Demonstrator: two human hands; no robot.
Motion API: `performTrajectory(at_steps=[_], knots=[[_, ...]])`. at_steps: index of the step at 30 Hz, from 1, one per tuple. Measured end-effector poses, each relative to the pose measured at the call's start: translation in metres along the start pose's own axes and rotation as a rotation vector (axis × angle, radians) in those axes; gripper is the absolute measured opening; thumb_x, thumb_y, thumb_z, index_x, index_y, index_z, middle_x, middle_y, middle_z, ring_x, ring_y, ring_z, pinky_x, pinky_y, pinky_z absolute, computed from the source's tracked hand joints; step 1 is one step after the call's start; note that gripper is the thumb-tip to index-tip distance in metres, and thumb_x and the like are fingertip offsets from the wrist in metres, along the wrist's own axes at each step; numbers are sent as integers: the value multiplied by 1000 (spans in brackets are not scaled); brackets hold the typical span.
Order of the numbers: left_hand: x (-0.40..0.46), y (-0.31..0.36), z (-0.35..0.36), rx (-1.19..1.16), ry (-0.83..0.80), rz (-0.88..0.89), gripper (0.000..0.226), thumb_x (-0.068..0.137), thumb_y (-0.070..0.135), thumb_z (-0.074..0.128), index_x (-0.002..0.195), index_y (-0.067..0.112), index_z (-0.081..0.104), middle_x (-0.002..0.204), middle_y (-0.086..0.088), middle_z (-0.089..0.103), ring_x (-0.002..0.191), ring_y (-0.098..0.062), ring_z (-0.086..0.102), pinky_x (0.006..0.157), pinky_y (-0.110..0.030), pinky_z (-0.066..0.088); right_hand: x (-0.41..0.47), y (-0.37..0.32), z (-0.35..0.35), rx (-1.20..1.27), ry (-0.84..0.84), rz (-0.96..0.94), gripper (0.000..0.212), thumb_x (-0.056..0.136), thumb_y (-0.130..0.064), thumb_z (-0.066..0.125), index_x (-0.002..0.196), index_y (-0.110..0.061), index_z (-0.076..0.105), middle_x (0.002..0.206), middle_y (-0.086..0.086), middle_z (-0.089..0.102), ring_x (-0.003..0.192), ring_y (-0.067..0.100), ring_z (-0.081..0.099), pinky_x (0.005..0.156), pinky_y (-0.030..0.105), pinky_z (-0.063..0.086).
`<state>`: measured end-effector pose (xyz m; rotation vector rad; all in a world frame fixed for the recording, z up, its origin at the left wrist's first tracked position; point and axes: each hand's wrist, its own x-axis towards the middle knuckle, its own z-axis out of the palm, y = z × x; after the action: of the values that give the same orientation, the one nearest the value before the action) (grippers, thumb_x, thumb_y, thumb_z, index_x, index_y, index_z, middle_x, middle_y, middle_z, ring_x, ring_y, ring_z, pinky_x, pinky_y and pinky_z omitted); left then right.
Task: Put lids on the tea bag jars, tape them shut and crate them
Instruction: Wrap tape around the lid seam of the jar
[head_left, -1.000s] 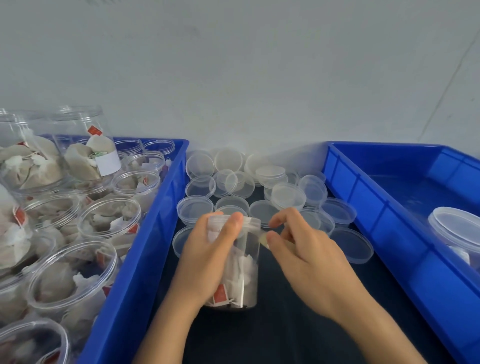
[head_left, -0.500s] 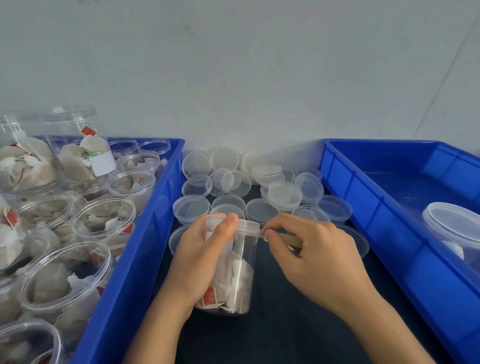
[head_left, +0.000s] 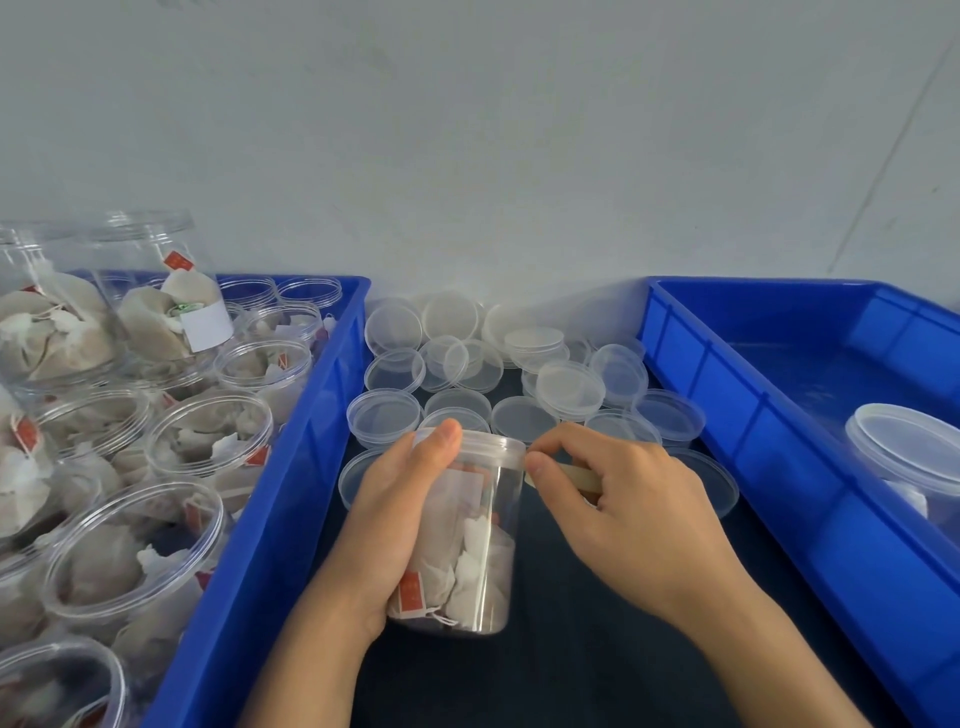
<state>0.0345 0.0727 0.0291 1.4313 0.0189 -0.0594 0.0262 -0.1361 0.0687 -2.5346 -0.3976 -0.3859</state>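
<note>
Between the two blue crates, on the dark table top (head_left: 597, 665), we hold a clear jar of tea bags (head_left: 470, 540) in our left hand (head_left: 400, 519): the fingers curl round its left side and the thumb lies up along the rim. The jar stands upright on the table with a clear lid (head_left: 480, 447) on it. Our right hand (head_left: 618, 509) is at the jar's right edge, thumb and forefinger pinching a strip of pale tape (head_left: 569, 475) just where lid and jar meet; the strip runs back under the palm, and we cannot tell how much of it already sticks to the jar.

Just beyond the jar lies a heap of loose clear lids (head_left: 519, 374), some flat, some overlapping or stacked, reaching back to the grey wall (head_left: 467, 130).

To the left, touching the table's working strip, the left crate (head_left: 291, 493) is packed with open jars of tea bags (head_left: 208, 441), with no lids on them; a couple more filled jars (head_left: 156, 312) stand higher on top at the back.

To the right, the right crate (head_left: 727, 395) holds one lidded jar (head_left: 909, 457) near its right side, partly cut off by the frame.
</note>
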Motion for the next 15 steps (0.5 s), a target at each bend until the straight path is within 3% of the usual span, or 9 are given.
performTrajectory(at_steps=[3, 6, 11, 15], knots=[[-2, -1, -1, -35, -4, -27, 75, 69, 81, 69, 121, 27, 72, 114, -11, 77, 106, -32, 76, 96, -55, 61, 0, 0, 1, 30, -37, 25, 39, 94, -72, 33, 102, -47, 62, 66, -20, 62, 67, 10, 60, 65, 29, 48], [-3, -1, -1, -66, -25, -54, 92, 70, 80, 71, 134, 14, 65, 123, -19, 73, 113, -38, 73, 100, -59, 58, 0, -1, 1, 46, -74, 37, 45, 93, -75, 28, 110, -48, 60, 66, -21, 62, 69, 8, 60, 68, 29, 50], [-2, -3, 2, -111, -45, -52, 94, 72, 77, 74, 135, 7, 60, 126, -24, 71, 113, -41, 73, 93, -54, 62, 1, -2, -4, 47, -165, 33, 47, 95, -73, 27, 128, -55, 56, 70, -41, 56, 73, 2, 59, 74, 29, 50], [1, -4, 2, 65, -10, 11, 77, 65, 90, 69, 115, 32, 69, 111, -5, 77, 104, -26, 76, 91, -45, 64, -1, -1, -7, 37, -169, 67, 48, 95, -74, 28, 127, -56, 60, 75, -31, 65, 82, 5, 64, 83, 35, 55]])
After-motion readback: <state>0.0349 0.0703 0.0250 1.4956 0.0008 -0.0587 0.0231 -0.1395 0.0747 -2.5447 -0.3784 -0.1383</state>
